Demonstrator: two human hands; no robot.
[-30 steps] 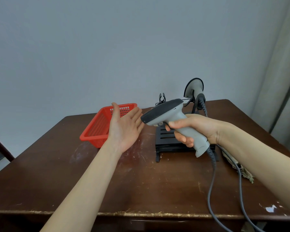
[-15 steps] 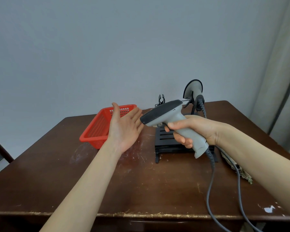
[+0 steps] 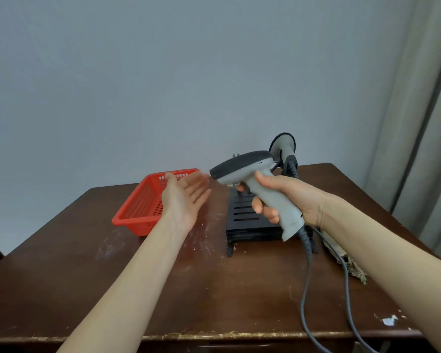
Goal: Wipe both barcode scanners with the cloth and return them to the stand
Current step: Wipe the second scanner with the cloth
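Grips the scanner (image 3: 242,169) above the stand (image 3: 242,220), right hand (image 3: 290,197) fingers (image 3: 269,215) clamped on its handle, left hand (image 3: 185,200) fingers (image 3: 200,183) apart (cloth (image 3: 353,270) off by the right forearm); risks the cable (image 3: 305,289) snagging on the desk (image 3: 87,289) edge, jerking it loose.

The scanner (image 3: 242,169) over the stand (image 3: 242,217) is light grey with a black top, and its cable (image 3: 306,271) is grey too. The stand's black with slotted stripes. The basket (image 3: 138,215) left of the stand is bright red with a grid of little holes. The table (image 3: 227,296) is dark brown with whitish scuffs.
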